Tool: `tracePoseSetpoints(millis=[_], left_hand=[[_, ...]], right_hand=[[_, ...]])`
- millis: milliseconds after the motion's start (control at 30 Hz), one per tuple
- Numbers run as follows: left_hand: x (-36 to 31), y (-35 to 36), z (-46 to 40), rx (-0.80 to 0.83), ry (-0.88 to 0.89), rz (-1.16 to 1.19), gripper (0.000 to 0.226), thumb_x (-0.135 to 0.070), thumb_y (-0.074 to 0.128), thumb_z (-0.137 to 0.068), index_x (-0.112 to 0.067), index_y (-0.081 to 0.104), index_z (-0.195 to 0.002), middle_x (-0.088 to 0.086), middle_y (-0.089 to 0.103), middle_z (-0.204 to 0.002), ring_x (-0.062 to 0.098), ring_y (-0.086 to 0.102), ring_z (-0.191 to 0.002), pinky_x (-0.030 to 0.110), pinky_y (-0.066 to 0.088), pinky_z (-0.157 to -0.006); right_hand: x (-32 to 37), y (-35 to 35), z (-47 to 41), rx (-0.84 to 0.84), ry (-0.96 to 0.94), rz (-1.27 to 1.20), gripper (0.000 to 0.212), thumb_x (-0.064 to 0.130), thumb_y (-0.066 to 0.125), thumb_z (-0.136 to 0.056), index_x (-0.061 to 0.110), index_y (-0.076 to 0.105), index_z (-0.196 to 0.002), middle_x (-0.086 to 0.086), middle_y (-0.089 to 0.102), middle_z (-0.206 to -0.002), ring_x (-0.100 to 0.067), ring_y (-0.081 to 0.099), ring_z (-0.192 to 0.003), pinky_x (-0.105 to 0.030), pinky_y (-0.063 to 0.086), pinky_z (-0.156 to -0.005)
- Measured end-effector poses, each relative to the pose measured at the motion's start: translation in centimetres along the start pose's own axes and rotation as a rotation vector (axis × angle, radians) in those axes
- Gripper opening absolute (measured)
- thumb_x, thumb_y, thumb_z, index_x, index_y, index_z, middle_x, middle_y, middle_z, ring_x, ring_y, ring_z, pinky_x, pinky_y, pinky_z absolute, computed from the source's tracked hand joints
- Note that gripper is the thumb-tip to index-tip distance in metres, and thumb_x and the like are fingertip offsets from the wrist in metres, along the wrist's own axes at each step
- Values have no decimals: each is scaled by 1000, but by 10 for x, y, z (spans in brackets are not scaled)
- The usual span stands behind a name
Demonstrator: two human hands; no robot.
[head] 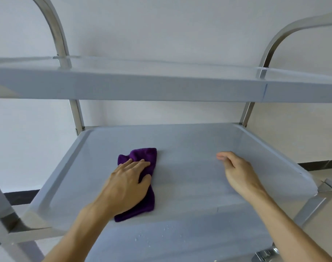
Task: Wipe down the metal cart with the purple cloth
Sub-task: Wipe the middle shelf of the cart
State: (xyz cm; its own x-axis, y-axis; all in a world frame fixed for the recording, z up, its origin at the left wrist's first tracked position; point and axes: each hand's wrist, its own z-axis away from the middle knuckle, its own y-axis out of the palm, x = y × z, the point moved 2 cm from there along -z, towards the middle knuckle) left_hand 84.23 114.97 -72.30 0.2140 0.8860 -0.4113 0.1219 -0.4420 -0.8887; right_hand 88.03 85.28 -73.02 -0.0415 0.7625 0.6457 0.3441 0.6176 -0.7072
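Left hand (126,183) pressed crumpled purple cloth (142,157) flat-fingered on grey metal cart shelf (189,186); right hand (235,167) loosely curled, apparently empty. Overlap strokes toward near-edge droplets (152,235).

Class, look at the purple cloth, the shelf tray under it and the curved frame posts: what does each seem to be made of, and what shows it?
Purple cloth: soft napped fabric, probably microfibre; fuzzy and creased. Shelf tray: smooth pale grey sheet, possibly coated metal or film-covered; water beads on it. Frame posts: bare brushed metal, likely stainless steel; streaky sheen.

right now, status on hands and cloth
Left hand flat on cloth, pressing it to shelf. Right hand loosely curled, empty. Water drops near front edge; nothing in the way.
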Motion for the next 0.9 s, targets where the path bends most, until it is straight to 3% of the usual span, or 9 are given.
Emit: tracePoseSetpoints(millis=[100, 167, 300, 367, 467, 567, 633, 800, 900], left_hand=[[-52, 23, 4, -54, 102, 39, 44, -37, 38, -99, -29, 45, -142, -13, 46, -148, 10, 32, -139, 18, 16, -102], [-83, 41, 14, -128, 169, 100, 37, -38, 38, -98, -28, 53, -131, -12, 59, -131, 12, 46, -122, 17, 22, -89], [-105, 54, 25, -185, 122, 600, 34, -33, 40, -96, -40, 54, -126, -23, 60, -123, -7, 53, -107, 7, 38, -83], [-100, 46, 24, -203, 38, 831, 34, -24, 39, -98, -39, 56, -124, -21, 62, -122, -6, 55, -107, 11, 42, -91], [-84, 33, 30, -244, -54, 838, 37, -13, 37, -100, -33, 54, -126, -11, 62, -122, 16, 61, -107, 34, 52, -92], [-63, 26, 33, -344, -82, 830, 37, -5, 36, -100, -25, 54, -126, -3, 64, -117, 21, 63, -107, 42, 51, -96], [-57, 28, 30, -356, -88, 865, 35, -7, 36, -101, -25, 55, -124, -1, 66, -114, 19, 65, -106, 42, 50, -96], [-57, 41, 20, -300, 21, 359, 29, -16, 42, -100, -41, 54, -110, -10, 66, -108, 17, 61, -98, 35, 49, -77], [-67, 48, 20, -277, 117, 205, 32, -14, 50, -97, -44, 53, -105, -5, 64, -111, 19, 59, -97, 40, 48, -82]], right_hand=[[-1, -5, -2, -124, 5, -249, 30, 6, 40, -100, 18, 67, -107, 5, 74, -101, -15, 65, -104, -20, 40, -78], [0, -8, 4, -173, -25, -390, 31, 4, 39, -98, 18, 67, -102, 6, 74, -89, -16, 71, -96, -21, 46, -80], [-5, -17, 15, -231, -135, -637, 28, 1, 43, -95, 10, 69, -99, -3, 75, -86, -19, 74, -85, -37, 58, -88], [-1, -21, 20, -179, -148, -709, 21, 6, 50, -97, 8, 70, -101, -2, 75, -88, -23, 72, -89, -40, 58, -90], [15, -20, 38, 93, -312, -481, 19, 32, 60, -96, 22, 70, -109, 11, 71, -107, -8, 66, -104, -39, 49, -103], [38, -3, 68, 480, -574, -87, 56, 66, 62, -82, 40, 54, -131, 20, 53, -136, -3, 46, -128, -36, 35, -113], [46, 7, 82, 494, -723, 163, 66, 76, 61, -73, 46, 46, -130, 21, 51, -135, -9, 42, -128, -40, 32, -111], [19, -32, 80, 539, -712, 223, 60, 31, 79, -70, 43, 45, -118, 14, 52, -118, -14, 51, -103, -40, 53, -84], [-33, -82, 70, 473, -598, 307, 61, 19, 74, -69, 44, 45, -117, 16, 49, -119, -16, 53, -102, -38, 54, -82]])
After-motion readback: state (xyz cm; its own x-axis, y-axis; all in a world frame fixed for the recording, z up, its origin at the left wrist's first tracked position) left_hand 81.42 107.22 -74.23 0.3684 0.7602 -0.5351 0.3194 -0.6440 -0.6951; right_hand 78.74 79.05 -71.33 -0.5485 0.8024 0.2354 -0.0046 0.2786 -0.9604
